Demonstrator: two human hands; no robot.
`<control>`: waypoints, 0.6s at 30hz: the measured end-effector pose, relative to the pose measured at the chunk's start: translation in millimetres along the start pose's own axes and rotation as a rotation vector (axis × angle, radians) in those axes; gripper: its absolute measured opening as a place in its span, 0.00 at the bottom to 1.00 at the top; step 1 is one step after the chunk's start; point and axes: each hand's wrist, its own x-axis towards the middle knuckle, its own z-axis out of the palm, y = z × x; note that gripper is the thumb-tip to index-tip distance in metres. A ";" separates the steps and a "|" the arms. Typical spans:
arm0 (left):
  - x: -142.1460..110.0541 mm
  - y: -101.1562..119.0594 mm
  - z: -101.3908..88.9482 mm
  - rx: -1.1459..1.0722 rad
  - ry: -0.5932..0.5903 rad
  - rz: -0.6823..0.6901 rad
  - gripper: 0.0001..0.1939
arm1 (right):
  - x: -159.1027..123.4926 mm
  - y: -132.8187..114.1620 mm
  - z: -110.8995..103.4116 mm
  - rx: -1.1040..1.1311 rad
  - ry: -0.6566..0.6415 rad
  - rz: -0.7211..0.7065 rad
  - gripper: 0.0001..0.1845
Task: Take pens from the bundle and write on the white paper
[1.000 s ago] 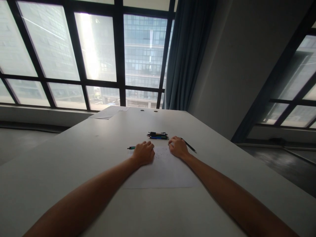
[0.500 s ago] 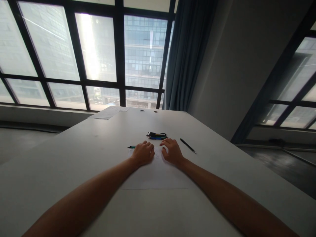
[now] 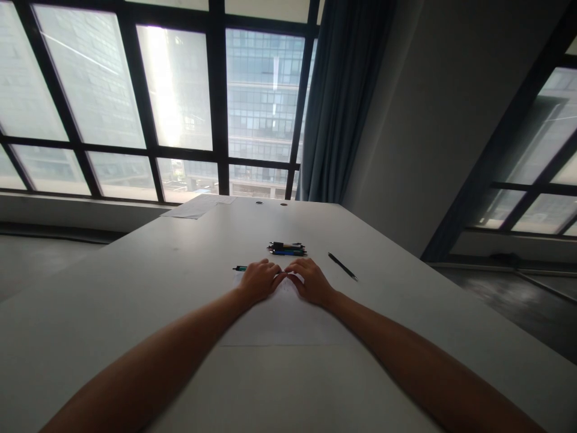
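My left hand lies curled on the far edge of a white sheet of paper. It is closed over a green pen, whose end sticks out to its left. My right hand rests on the same sheet. Its fingers are drawn together and meet my left fingertips, where the pen's other end lies hidden. A bundle of pens lies just beyond both hands. A single black pen lies on the table to the right of my right hand, apart from it.
The long white table runs toward large windows. Loose papers lie at its far left corner, and two small round holes sit near the far edge. A blue curtain hangs behind, and the floor drops away on the right.
My right hand let go of the black pen, which now lies on the table, and slid left across the paper until its fingertips met my left hand. My left hand stayed put.
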 end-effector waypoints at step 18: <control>0.6 -2.2 3.7 -0.011 -0.045 -0.106 0.20 | 0.3 3.8 2.9 -0.113 0.089 0.204 0.05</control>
